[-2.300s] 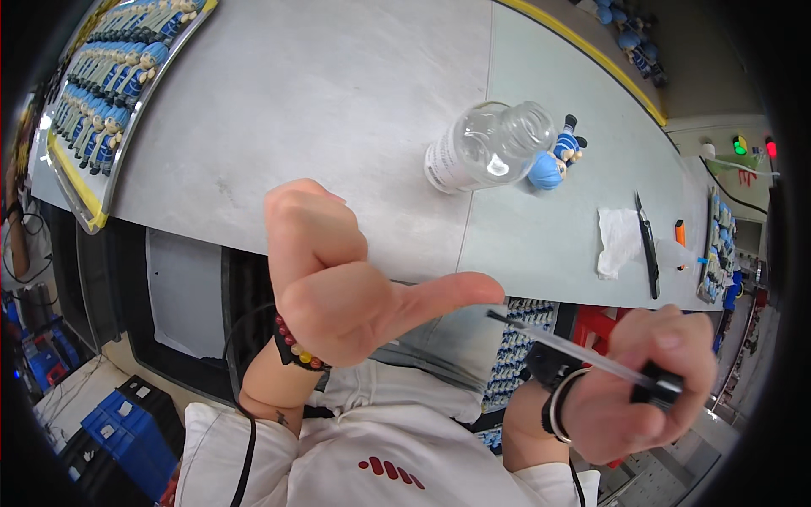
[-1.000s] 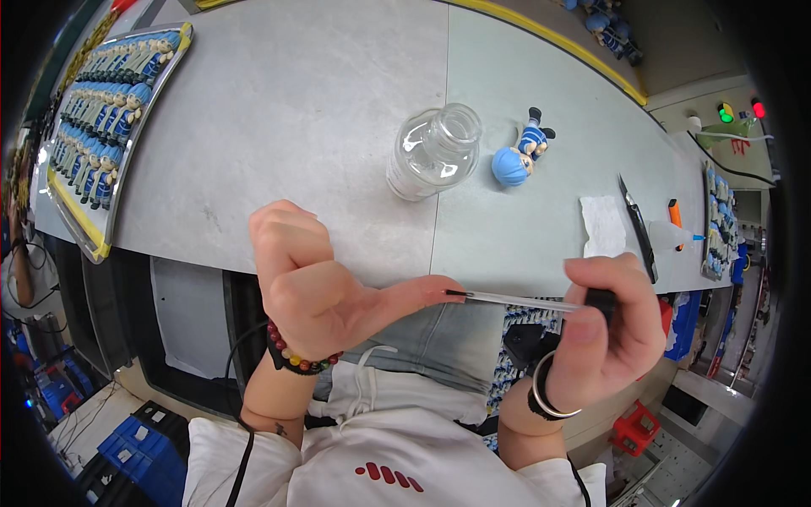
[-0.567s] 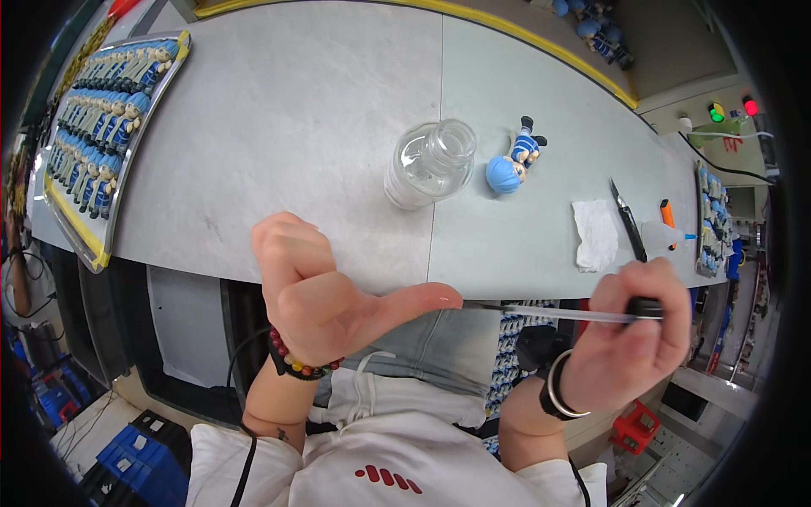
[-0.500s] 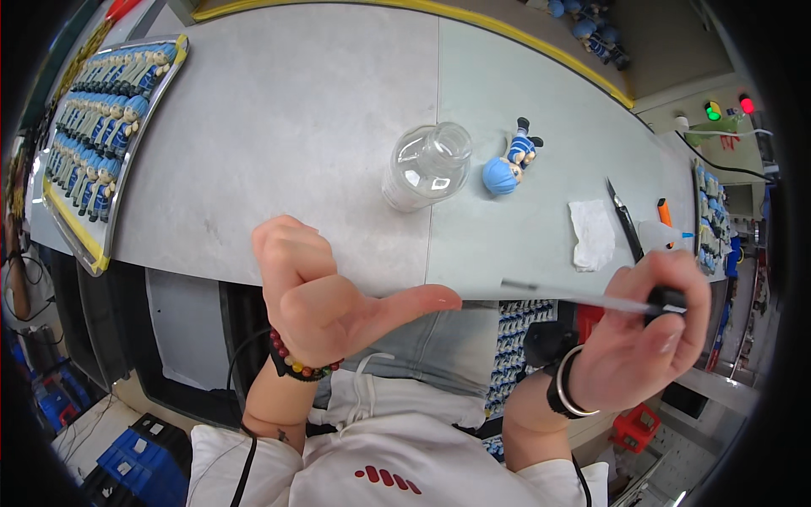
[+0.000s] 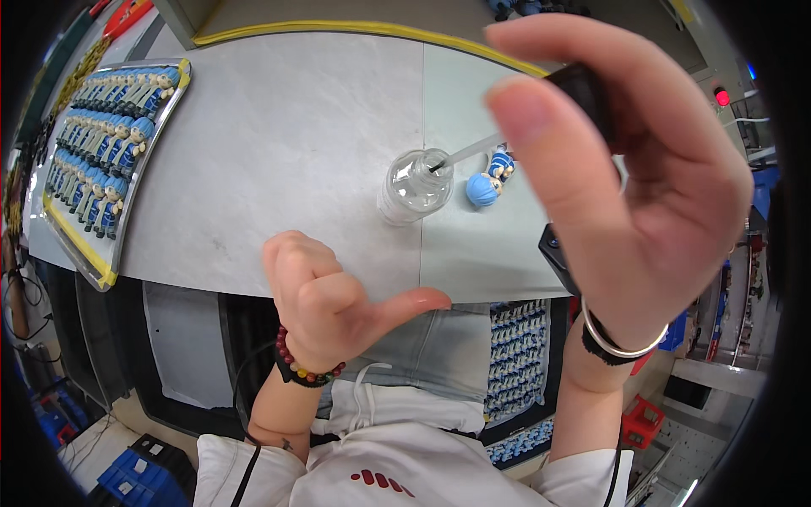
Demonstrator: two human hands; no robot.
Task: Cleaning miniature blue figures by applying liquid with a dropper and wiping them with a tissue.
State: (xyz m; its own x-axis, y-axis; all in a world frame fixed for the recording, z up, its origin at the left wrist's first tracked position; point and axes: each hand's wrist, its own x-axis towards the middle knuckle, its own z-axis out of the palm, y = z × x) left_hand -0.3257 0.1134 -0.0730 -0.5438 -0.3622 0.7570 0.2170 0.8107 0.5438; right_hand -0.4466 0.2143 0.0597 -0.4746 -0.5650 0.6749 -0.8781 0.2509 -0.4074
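My right hand (image 5: 642,194) is raised close to the camera at the right. Its thumb and fingers pinch the black cap (image 5: 585,100) of a brush whose pale thin stem (image 5: 475,150) slants down to the left. The dark brush tip appears at the mouth of a clear glass bottle (image 5: 414,196); whether it goes inside I cannot tell. Just right of the bottle lies a small blue-capped figurine (image 5: 485,190), partly behind the stem. At the table's near edge, my left hand (image 5: 317,296) is a fist with the thumb stretched out; nothing shows in it.
At the left a tray (image 5: 106,275) with yellow tape along its edge holds rows of similar figurines. More figurines fill a tray (image 5: 517,359) below the table edge by my lap. A shelf with yellow edging (image 5: 321,27) runs along the back.
My right hand has swung up and forward with the brush, bringing its tip from the table's near edge to the bottle mouth. The left hand has barely moved.
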